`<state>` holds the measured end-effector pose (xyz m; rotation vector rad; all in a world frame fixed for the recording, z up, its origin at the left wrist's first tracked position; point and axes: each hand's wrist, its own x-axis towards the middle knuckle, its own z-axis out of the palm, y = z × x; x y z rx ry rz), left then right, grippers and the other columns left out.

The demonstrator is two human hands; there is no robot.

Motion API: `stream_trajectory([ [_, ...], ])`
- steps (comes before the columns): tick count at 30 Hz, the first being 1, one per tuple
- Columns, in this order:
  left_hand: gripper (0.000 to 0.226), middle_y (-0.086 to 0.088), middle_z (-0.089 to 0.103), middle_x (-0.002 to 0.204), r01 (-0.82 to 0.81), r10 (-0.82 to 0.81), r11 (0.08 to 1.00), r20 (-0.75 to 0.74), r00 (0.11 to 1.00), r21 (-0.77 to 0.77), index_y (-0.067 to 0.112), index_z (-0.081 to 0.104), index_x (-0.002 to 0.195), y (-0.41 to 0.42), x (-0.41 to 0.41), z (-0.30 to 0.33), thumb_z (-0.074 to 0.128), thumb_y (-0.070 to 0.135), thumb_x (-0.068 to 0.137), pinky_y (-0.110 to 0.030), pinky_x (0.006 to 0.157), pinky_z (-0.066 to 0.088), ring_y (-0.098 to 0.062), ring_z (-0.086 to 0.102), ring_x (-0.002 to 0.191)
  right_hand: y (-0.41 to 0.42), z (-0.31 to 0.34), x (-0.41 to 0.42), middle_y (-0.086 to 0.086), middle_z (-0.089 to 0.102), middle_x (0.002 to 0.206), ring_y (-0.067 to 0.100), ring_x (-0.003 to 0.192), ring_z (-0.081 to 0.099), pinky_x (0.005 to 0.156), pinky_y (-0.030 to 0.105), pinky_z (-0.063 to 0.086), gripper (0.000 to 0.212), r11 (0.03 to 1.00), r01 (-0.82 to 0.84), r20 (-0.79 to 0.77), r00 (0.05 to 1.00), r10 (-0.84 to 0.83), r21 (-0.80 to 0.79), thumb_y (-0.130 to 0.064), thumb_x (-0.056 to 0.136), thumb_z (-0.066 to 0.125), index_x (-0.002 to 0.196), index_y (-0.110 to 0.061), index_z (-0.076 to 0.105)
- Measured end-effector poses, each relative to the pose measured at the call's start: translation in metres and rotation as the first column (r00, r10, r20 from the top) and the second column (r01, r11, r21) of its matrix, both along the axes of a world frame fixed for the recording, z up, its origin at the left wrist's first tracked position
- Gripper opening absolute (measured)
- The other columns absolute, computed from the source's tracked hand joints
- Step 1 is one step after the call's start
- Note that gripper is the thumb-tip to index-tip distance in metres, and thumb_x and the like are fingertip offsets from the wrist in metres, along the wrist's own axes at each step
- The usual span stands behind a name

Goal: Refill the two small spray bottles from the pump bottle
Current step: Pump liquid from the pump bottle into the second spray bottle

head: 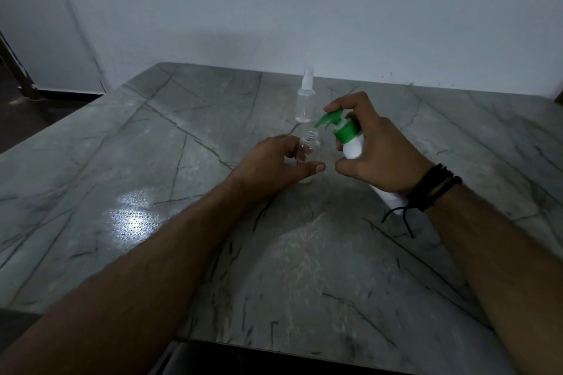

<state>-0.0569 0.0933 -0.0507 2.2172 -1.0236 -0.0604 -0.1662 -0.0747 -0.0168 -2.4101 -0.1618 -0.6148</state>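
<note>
Tilting white pump bottle (353, 148) over clear open bottle (309, 151).

Two small clear spray bottles (305, 100) (310, 151), one white pump bottle (353, 145), two hands (275, 163) (376, 146).

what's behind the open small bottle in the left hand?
Behind the open small bottle, farther back on the stone table, stands the second spray bottle, upright with its sprayer cap on, apparently nearly empty. The left hand covers part of the open bottle's lower body.
</note>
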Motion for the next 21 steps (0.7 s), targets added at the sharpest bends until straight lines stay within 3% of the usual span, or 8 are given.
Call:
stream_trajectory([
  [6,0.044,0.007,0.064,0.114,0.006,-0.006,1.0,-0.026,1.0,-0.005,0.022,0.067,0.108,0.0003,-0.0008,0.0012,0.07,0.056,0.079,-0.032,0.087,0.049,-0.01,0.058,0.103,-0.0005,0.0,-0.0001,0.005,0.063,0.083,0.023,0.069,0.063,0.065,0.04,0.052,0.079,1.0,-0.009,-0.01,1.0,0.009,-0.014,-0.001,0.069,0.077,0.135,-0.026,0.042],
  [12,0.039,0.008,0.063,0.115,0.005,-0.005,1.0,-0.031,0.999,0.008,0.026,0.064,0.103,0.0,-0.0007,0.0021,0.069,0.056,0.08,-0.026,0.081,0.045,-0.008,0.055,0.102,-0.0008,0.0013,-0.0004,0.0,0.064,0.083,0.015,0.07,0.064,0.066,0.035,0.052,0.071,1.0,-0.001,-0.004,1.0,0.001,0.024,0.001,0.07,0.076,0.126,-0.025,0.043],
  [16,0.032,0.009,0.062,0.113,0.01,-0.009,1.0,-0.029,1.0,0.006,0.03,0.061,0.098,-0.0001,-0.001,0.0021,0.069,0.056,0.08,-0.021,0.075,0.042,-0.005,0.054,0.098,-0.0006,0.0002,-0.0007,0.0,0.062,0.083,0.021,0.069,0.063,0.065,0.037,0.052,0.077,1.0,0.0,-0.002,1.0,0.0,-0.002,-0.001,0.07,0.076,0.134,-0.026,0.042],
  [21,0.031,0.008,0.063,0.114,0.015,-0.015,1.0,-0.027,1.0,0.007,0.032,0.059,0.096,-0.0004,-0.0015,0.002,0.069,0.056,0.08,-0.024,0.079,0.044,-0.006,0.055,0.1,-0.0004,0.0008,-0.0007,-0.002,0.062,0.083,0.019,0.07,0.063,0.066,0.036,0.053,0.074,1.0,-0.001,-0.002,1.0,0.001,0.007,-0.001,0.07,0.077,0.132,-0.023,0.043],
])
